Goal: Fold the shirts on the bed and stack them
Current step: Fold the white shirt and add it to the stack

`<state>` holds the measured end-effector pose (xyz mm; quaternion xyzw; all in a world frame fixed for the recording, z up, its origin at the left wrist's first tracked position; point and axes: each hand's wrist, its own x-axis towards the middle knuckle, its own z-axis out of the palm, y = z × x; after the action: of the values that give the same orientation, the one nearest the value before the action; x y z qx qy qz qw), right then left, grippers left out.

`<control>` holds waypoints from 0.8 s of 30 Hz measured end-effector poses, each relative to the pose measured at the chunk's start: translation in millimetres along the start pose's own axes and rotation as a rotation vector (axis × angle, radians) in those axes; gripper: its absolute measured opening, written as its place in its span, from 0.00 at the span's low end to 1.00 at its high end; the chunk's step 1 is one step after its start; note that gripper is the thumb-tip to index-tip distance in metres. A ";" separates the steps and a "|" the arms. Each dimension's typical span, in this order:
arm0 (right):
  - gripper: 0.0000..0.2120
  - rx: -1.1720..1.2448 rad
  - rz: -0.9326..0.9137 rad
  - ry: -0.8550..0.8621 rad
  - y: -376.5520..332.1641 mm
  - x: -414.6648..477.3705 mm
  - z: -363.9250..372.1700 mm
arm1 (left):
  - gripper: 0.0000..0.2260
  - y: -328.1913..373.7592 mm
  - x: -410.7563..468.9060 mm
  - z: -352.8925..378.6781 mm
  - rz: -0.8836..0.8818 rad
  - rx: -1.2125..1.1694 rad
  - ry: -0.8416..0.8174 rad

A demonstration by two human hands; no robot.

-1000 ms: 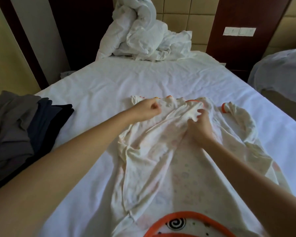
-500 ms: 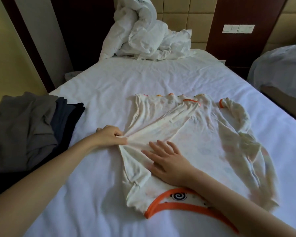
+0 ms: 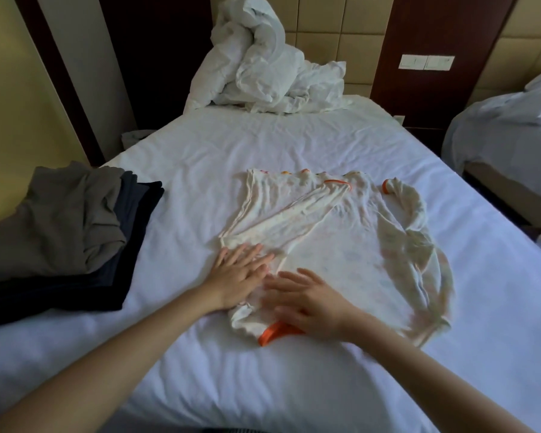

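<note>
White sheets cover the bed [image 3: 294, 145], which fills most of the view, with a crumpled duvet [image 3: 263, 64] heaped at its twelve o'clock end. At nine o'clock lies a stack of folded shirts [image 3: 60, 220], a grey one on top of dark ones. Just right of it, the left hand [image 3: 238, 279] lies flat on the left edge of a cream shirt [image 3: 341, 245], fingers straight and slightly fanned. This shirt is spread out mid-bed, one sleeve folded across its body, the other trailing loose at three o'clock. The right hand [image 3: 306, 301] presses flat on the shirt's seven o'clock corner, just above the orange neckline [image 3: 275, 334], fingers straight and apart, a little blurred. A second bed [image 3: 506, 126] stands at two o'clock.
</note>
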<state>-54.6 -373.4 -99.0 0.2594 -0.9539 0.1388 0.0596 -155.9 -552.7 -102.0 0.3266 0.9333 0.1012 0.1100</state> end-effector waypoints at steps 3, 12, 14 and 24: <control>0.18 -0.071 0.253 0.424 35.3 -46.4 -21.6 | 0.24 12.3 2.6 -5.6 -0.054 0.098 -0.052; 0.31 -0.084 1.142 0.304 96.6 -138.2 -35.2 | 0.14 118.9 72.6 -14.5 0.120 -0.016 0.140; 0.33 -0.083 1.128 0.290 98.5 -138.1 -33.1 | 0.12 154.4 94.6 -11.2 0.171 -0.235 0.121; 0.46 -0.074 1.112 0.405 96.9 -139.8 -29.1 | 0.24 291.2 216.6 -12.5 -0.012 -0.559 0.004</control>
<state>17.0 -217.8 -119.9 -0.3133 -0.9205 0.1624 0.1679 -153.4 -194.2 -44.4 0.2778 0.8713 0.3547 0.1945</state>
